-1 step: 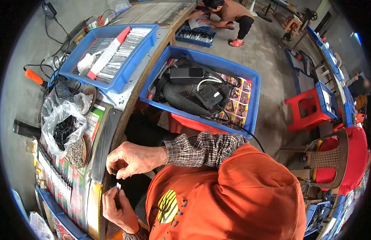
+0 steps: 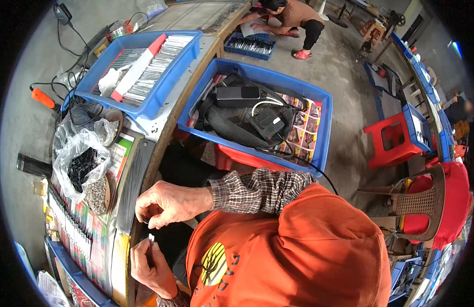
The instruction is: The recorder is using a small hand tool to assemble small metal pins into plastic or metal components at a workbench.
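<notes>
White-tipped piece sits pinched in the left hand, its pale end projecting from the fingertips toward the right hand. Visible part of its long axis runs roughly along the line between the two hands, tip near the right thumb but apart from it. Right hand: thumb and fingers closed on what appears to be a small dark piece. Both hands are just off the tabletop edge; beyond them lie a row of slim black-topped white sticks and a clear bag of black parts.

Hidden: the white-tipped piece's lower end, inside the left fingers. Hard to make out: the dark piece's outline, mostly covered; its orientation cannot be told.
</notes>
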`<state>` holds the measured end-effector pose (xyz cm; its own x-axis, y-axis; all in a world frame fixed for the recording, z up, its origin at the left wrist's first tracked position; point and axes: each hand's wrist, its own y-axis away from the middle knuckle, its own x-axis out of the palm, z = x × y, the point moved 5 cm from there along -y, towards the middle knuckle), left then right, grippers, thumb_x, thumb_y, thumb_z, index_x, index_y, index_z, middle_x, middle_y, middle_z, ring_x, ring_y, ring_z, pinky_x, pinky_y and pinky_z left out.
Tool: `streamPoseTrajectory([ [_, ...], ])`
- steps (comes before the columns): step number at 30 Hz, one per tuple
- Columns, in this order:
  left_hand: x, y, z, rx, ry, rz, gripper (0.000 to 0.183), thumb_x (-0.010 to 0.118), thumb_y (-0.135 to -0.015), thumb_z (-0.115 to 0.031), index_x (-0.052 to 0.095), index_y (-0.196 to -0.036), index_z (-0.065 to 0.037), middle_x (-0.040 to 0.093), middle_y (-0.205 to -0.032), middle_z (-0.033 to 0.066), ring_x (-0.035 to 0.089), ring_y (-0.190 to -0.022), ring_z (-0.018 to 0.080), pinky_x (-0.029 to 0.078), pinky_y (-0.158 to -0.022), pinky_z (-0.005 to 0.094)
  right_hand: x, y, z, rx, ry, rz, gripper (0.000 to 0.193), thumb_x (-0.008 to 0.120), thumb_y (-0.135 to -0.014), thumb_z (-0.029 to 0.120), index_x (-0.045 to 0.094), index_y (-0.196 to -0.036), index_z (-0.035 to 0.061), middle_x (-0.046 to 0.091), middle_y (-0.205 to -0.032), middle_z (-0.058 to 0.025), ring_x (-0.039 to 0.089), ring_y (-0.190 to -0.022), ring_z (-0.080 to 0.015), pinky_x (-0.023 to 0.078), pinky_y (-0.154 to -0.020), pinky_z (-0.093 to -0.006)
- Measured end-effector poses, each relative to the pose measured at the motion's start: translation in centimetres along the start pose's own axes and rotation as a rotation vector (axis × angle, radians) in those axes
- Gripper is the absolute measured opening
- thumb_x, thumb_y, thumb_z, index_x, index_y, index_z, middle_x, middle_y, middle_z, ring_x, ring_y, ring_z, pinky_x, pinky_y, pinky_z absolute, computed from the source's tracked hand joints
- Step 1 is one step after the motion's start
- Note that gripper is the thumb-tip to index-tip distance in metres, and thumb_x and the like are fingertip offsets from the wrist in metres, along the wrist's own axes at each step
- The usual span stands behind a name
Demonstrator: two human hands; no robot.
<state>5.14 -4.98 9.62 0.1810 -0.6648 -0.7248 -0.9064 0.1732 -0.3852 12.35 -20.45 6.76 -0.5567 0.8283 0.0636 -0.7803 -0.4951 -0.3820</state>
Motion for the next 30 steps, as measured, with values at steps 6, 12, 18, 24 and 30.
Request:
streamPoseTrajectory([
  [6, 0.05, -0.05, 0.04, 0.030, 0.010, -0.009, 0.012, 0.062, -0.079, 0.005, 0.062, -0.091, 0.003, 0.061, -0.079, 0.0120, 0.056, -0.066, 0.0209, 0.046, -0.061, 0.0299, -0.07, 0.09, -0.01, -0.013, 0.000, -0.005, 0.014, 0.066, -0.078, -0.002, 0.058, -0.089, -0.0038, 0.060, -0.070, -0.0061, 0.060, -0.064, -0.0106, 0.048, -0.057, -0.0261],
  [12, 0.05, -0.04, -0.13, -0.005, -0.001, 0.008, 0.012, 0.062, -0.079, 0.006, 0.062, -0.091, 0.003, 0.061, -0.078, 0.0118, 0.057, -0.066, 0.0206, 0.047, -0.061, 0.0298, -0.04, 0.12, -0.18, -0.004, 0.002, 0.003, 0.014, 0.067, -0.078, -0.002, 0.058, -0.089, -0.0040, 0.060, -0.072, -0.0066, 0.060, -0.064, -0.0112, 0.049, -0.057, -0.0262],
  [18, 0.29, -0.04, -0.11, 0.014, 0.013, 0.005, 0.013, 0.061, -0.079, 0.007, 0.062, -0.091, 0.003, 0.060, -0.078, 0.0120, 0.057, -0.067, 0.0211, 0.046, -0.061, 0.0301, -0.10, 0.25, -0.33, 0.017, 0.005, 0.001, 0.015, 0.067, -0.077, -0.002, 0.058, -0.089, -0.0040, 0.061, -0.072, -0.0069, 0.061, -0.063, -0.0112, 0.049, -0.057, -0.0263],
  [24, 0.36, -0.15, -0.42, 0.040, 0.008, 0.001, 0.012, 0.061, -0.079, 0.006, 0.062, -0.091, 0.003, 0.060, -0.078, 0.0125, 0.057, -0.066, 0.0222, 0.046, -0.060, 0.0306, -0.14, 0.30, -0.49, 0.007, 0.026, -0.005, 0.015, 0.067, -0.077, -0.002, 0.058, -0.089, -0.0040, 0.060, -0.072, -0.0068, 0.061, -0.063, -0.0108, 0.049, -0.057, -0.0262],
  [30, 0.30, -0.11, -0.36, 0.025, 0.009, 0.009, 0.012, 0.061, -0.079, 0.005, 0.061, -0.090, 0.002, 0.059, -0.077, 0.0129, 0.056, -0.064, 0.0223, 0.045, -0.059, 0.0311, -0.09, 0.30, -0.46, 0.016, -0.004, -0.004, 0.014, 0.067, -0.077, -0.002, 0.058, -0.088, -0.0040, 0.060, -0.072, -0.0066, 0.060, -0.064, -0.0110, 0.049, -0.056, -0.0260],
])
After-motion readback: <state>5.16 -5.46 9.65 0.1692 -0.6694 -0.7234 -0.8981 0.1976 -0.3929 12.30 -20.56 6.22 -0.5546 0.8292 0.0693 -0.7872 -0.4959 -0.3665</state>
